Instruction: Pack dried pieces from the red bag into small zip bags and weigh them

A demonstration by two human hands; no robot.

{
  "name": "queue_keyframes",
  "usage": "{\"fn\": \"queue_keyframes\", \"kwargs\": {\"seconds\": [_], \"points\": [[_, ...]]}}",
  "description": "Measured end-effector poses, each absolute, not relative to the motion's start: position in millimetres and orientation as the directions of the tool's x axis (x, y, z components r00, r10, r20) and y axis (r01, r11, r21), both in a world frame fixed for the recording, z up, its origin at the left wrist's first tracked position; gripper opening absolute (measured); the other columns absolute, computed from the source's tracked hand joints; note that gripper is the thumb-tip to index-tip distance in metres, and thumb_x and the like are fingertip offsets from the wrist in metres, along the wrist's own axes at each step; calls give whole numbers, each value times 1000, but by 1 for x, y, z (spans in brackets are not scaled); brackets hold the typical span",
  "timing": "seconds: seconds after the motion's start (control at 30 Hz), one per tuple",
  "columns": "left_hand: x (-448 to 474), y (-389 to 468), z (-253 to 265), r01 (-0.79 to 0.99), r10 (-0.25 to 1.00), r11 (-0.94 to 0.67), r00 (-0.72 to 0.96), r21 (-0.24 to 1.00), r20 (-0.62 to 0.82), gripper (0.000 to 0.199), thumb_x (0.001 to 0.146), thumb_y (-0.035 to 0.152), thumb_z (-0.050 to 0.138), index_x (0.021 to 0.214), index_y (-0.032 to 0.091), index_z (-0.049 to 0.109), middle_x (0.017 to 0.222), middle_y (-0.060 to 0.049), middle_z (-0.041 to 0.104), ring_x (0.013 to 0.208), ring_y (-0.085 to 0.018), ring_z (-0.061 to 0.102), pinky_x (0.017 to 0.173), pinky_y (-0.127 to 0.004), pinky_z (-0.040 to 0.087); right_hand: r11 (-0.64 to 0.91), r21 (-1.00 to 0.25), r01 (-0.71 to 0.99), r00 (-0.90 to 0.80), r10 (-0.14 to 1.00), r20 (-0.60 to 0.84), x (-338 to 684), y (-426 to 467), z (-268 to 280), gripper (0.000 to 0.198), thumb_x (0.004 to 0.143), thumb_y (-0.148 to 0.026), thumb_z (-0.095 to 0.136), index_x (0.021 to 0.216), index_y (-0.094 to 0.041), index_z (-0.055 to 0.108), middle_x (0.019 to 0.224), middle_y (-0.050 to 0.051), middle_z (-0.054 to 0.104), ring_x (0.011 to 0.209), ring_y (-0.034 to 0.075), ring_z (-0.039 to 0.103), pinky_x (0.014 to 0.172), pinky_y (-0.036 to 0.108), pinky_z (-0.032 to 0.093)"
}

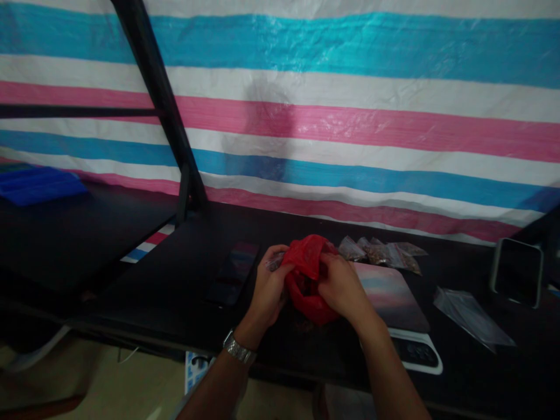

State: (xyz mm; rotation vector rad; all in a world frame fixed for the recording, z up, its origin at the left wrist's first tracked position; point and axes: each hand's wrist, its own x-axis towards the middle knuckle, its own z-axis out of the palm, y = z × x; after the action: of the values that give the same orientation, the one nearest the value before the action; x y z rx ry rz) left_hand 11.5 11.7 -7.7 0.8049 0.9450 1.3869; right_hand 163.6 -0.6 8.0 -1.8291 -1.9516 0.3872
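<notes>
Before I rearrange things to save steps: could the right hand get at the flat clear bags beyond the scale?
Probably yes, though the right hand is at the opening of the red bag. Only the low scale seems to lie between that hand and the flat clear bags, which look uncovered.

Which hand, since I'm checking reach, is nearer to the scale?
Right. The right hand is at the red bag, just left of the scale. The left hand is farther off, at the bag's other side.
</notes>
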Motion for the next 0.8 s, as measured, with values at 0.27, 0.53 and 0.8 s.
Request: {"fn": "queue_keyframes", "kwargs": {"seconds": [0.27,0.53,0.8], "points": [[-3,11,-10,-358,994,-1,-100,934,-38,44,61,27,77,102,21,64,85,2,72,73,-17,69,65,-25,53,115,-775,621,-81,993,82,173,-2,4,34,81,-7,68,108,-23,81,105,5,85,105,27,78,99,39,57],[-10,6,-11,-195,988,-138,-92,971,122,64,70,34,83,125,23,53,96,0,66,84,-20,68,81,-35,56,-18,-987,157,-179,983,-47,179,-11,15,34,81,-25,75,115,-19,77,115,8,83,113,30,76,98,43,59],[-18,-9,-12,295,780,-520,-218,802,586,60,91,29,68,146,23,43,124,-6,54,108,-21,61,101,-39,50,127,-982,143,-161,982,103,182,-18,29,32,83,-30,81,114,-25,79,122,7,81,121,27,71,114,47,48]]}}
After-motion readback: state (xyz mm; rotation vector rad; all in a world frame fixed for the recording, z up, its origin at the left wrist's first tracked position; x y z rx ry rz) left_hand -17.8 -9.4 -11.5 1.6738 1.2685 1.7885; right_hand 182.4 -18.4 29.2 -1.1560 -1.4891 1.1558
